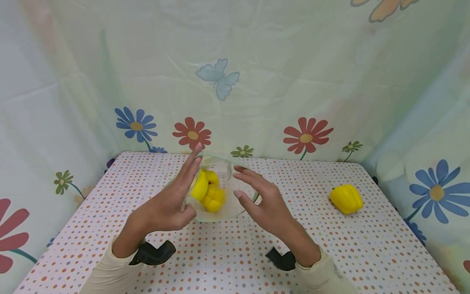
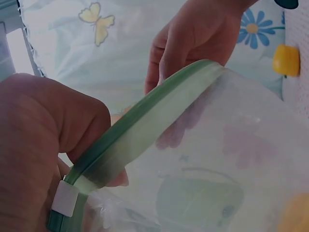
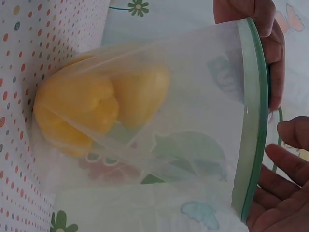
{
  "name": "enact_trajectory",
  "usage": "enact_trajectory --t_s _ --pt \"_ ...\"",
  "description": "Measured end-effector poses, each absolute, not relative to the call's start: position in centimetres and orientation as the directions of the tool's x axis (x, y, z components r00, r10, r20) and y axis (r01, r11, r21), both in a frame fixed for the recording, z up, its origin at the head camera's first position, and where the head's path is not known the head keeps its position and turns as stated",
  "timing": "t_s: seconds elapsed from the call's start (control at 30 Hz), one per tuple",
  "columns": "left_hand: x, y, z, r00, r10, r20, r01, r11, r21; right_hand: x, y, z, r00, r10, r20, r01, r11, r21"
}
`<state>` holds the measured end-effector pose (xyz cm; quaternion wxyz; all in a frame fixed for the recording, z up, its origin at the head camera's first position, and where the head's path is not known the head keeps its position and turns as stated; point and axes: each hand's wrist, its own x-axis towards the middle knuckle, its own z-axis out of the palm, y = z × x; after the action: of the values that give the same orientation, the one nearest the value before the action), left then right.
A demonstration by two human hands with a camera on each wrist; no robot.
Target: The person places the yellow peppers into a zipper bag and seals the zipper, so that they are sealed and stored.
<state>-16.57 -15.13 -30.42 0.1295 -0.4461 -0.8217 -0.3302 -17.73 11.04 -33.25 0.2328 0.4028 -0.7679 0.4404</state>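
Observation:
A clear zip bag (image 3: 193, 111) with a green zip edge (image 3: 260, 96) stands on the table, its mouth spread wide. Inside lie several yellow bell peppers (image 1: 213, 198), blurred through the plastic. My left hand (image 1: 167, 204) is at the left side of the mouth, fingers straight and thumb bent; its thumb tip shows through the plastic in the left wrist view. My right hand (image 1: 266, 200) is at the right side, fingers loosely bent with a gap to the thumb. Some of its fingers (image 2: 181, 125) show through the plastic. A white slider (image 2: 65, 198) sits on the zip beside my left hand.
Another yellow bell pepper (image 1: 346, 199) lies on the table to the right, apart from the bag. The dotted cloth (image 1: 227, 261) covers the table. A flowered curtain (image 1: 257, 90) hangs behind and at both sides. Black wrist mounts (image 1: 154, 253) are strapped below both hands.

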Motion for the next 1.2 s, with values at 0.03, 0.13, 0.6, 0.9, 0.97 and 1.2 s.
enact_trajectory --t_s 0.03,0.13,0.6,0.9,0.97,1.2 --pt "-16.6 -15.1 -30.5 -0.572 0.649 0.501 0.815 0.385 0.432 -17.8 11.3 -33.4 -0.55 -0.422 0.721 -0.835 0.256 -0.487" --pt "-16.5 -14.9 -30.6 -0.569 0.66 0.49 0.816 0.378 0.438 -18.1 11.9 -33.7 -0.439 -0.392 0.809 -0.895 0.106 -0.434" --pt "-16.5 -14.7 -30.7 -0.495 0.695 0.522 0.865 0.334 0.375 -19.2 17.2 -34.5 -0.412 -0.199 0.889 -0.91 0.041 -0.412" --pt "-16.4 -14.7 -30.6 -0.511 0.688 0.515 0.855 0.345 0.387 -20.9 23.7 -36.1 -0.683 -0.063 0.728 -0.687 0.394 -0.611" --pt "-16.5 -14.7 -30.6 -0.512 0.688 0.514 0.854 0.344 0.39 -21.0 25.0 -36.5 -0.743 -0.002 0.669 -0.59 0.475 -0.653" --pt "-16.6 -14.7 -30.8 -0.498 0.691 0.524 0.863 0.335 0.378 -21.9 29.5 -38.3 -0.878 0.217 0.427 -0.214 0.619 -0.756"
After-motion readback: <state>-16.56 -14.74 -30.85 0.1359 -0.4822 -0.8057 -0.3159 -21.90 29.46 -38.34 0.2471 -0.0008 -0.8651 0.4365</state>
